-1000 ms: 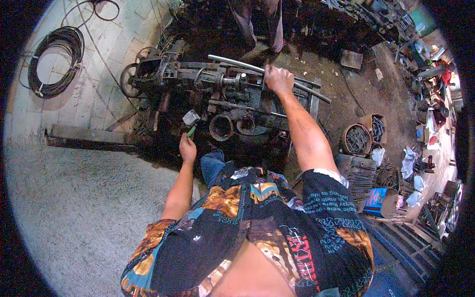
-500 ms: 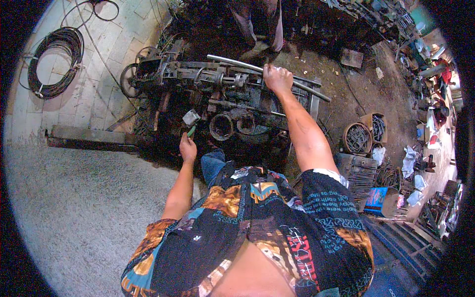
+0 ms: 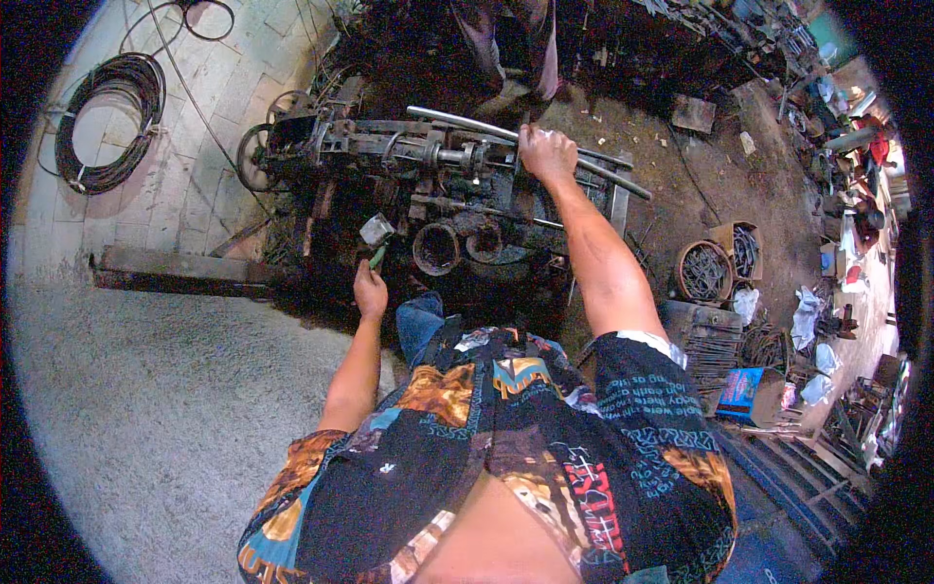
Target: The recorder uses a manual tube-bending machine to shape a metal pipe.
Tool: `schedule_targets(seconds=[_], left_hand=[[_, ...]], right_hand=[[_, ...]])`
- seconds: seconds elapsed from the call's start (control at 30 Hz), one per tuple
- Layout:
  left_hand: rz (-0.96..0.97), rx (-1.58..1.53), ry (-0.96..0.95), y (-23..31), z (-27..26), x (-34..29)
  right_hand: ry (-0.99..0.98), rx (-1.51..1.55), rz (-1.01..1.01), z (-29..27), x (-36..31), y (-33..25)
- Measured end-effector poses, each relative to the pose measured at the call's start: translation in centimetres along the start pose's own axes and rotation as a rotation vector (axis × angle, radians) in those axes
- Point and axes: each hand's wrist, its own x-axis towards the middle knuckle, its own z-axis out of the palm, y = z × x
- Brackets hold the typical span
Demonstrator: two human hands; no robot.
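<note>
A dark, greasy machine (image 3: pixel 389 146) with a wheel at its left end stands in front of me. My right hand (image 3: pixel 548 154) is wrapped round a long pale metal bar (image 3: pixel 467 121), which slants across the far right side of the machine. The fingers of my left hand (image 3: pixel 370 288) are closed on a green handle (image 3: pixel 377 257). Just beyond that handle is a pale, square-looking head (image 3: pixel 376 230), and the two seem to be one tool whose kind I cannot make out. Right of it, two round openings (image 3: pixel 436 249) show on the machine's near side.
A coil of black cable (image 3: pixel 109 123) lies on the tiled floor at left. Round containers of metal pieces (image 3: pixel 702 271), bundled rods (image 3: pixel 708 336) and a blue box (image 3: pixel 743 393) stand at right. Another person's legs (image 3: pixel 530 49) show beyond the machine.
</note>
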Motion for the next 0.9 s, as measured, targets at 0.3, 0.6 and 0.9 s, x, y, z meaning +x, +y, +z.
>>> schedule_targets(seconds=[0.3, 0.6, 0.9], left_hand=[[-0.003, 0.045, 0.01, 0.68, -0.27, -0.15], [0.025, 0.062, 0.025, 0.51, -0.14, -0.11], [0.016, 0.055, 0.014, 0.41, -0.06, -0.08]], right_hand=[[0.056, 0.011, -0.027, -0.17, -0.03, -0.3], [-0.005, -0.007, -0.052, 0.58, -0.03, 0.37], [0.003, 0.017, -0.013, -0.24, 0.02, -0.45]])
